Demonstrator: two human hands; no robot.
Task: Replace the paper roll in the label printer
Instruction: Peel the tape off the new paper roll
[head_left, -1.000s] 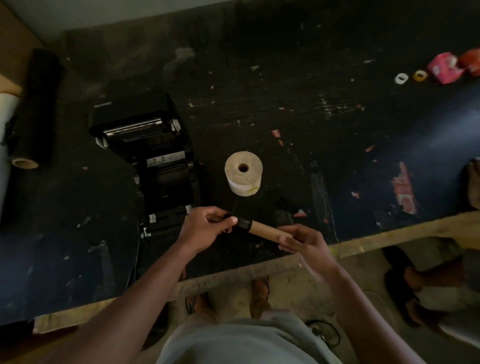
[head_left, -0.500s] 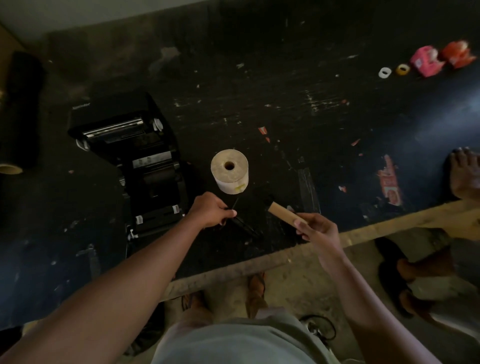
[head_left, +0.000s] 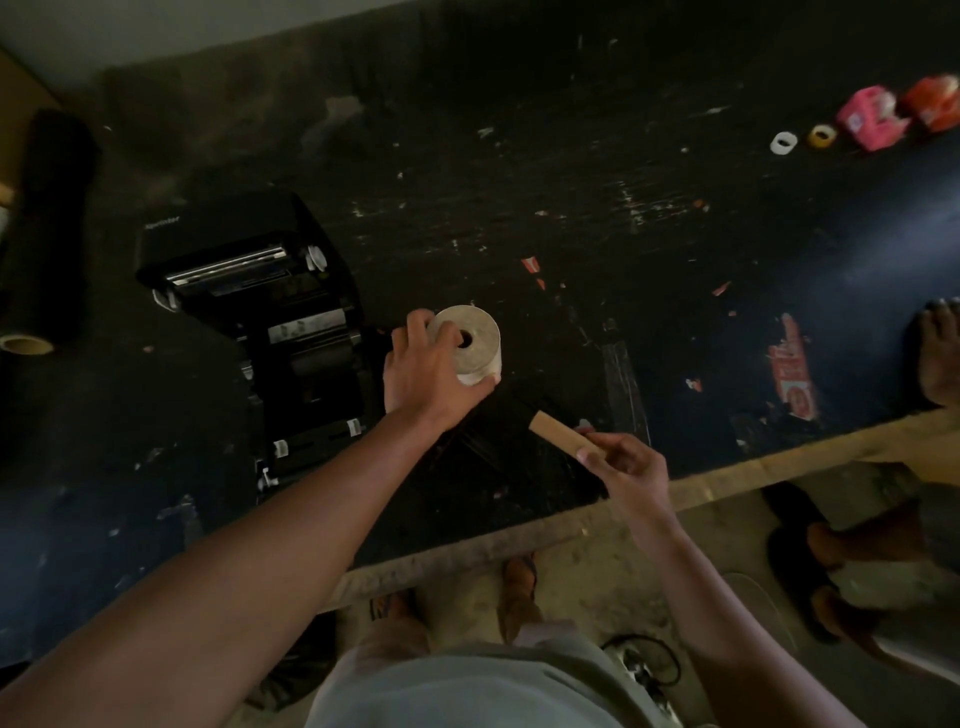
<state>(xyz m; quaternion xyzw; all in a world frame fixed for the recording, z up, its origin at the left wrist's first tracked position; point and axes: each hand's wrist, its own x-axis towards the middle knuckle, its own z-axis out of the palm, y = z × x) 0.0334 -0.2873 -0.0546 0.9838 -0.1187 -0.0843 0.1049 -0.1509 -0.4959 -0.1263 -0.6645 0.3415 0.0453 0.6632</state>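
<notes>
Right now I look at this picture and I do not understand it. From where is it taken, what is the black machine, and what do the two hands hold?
The picture comes from a camera worn on a person's head, looking down at their own arms and a dark, scuffed table. The black machine on the left is a label printer with its lid open. The left hand is closed around a full paper roll that stands on end beside the printer. The right hand pinches a bare brown cardboard tube, probably the core of a used-up roll. Far right lie two small tape rings and pink and orange packets. At the left edge lies a big dark roll.
</notes>
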